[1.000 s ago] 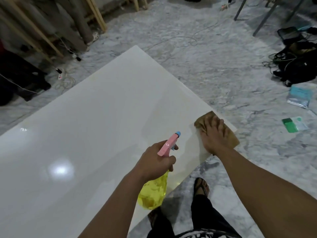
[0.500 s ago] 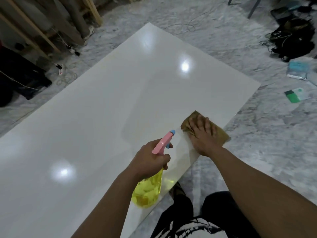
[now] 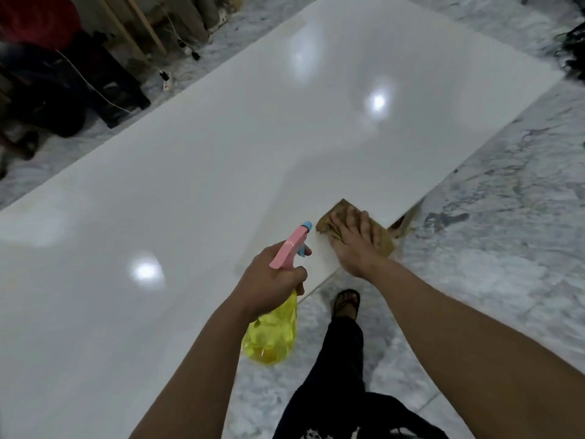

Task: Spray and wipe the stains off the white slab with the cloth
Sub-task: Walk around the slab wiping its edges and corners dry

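Left hand (image 3: pixel 269 280) grips my spray bottle (image 3: pixel 272 337); right hand (image 3: pixel 354 245) presses flat on the cloth (image 3: pixel 329 221).
Cloth lies at the glossy white slab's (image 3: pixel 221 185) near edge, marble floor (image 3: pixel 490 232) beyond.

Grey-white marble floor (image 3: pixel 493 236), veined, glossy, dim indoor light. Wooden frame pieces (image 3: pixel 139 30) lean at the top left, next to grey rolls (image 3: pixel 193 14). White power strip (image 3: pixel 167 81) and cables (image 3: pixel 95 90) lie on the floor there. Dark bags (image 3: pixel 47 90) far left. Black cable tangle (image 3: pixel 574 49) at right edge.
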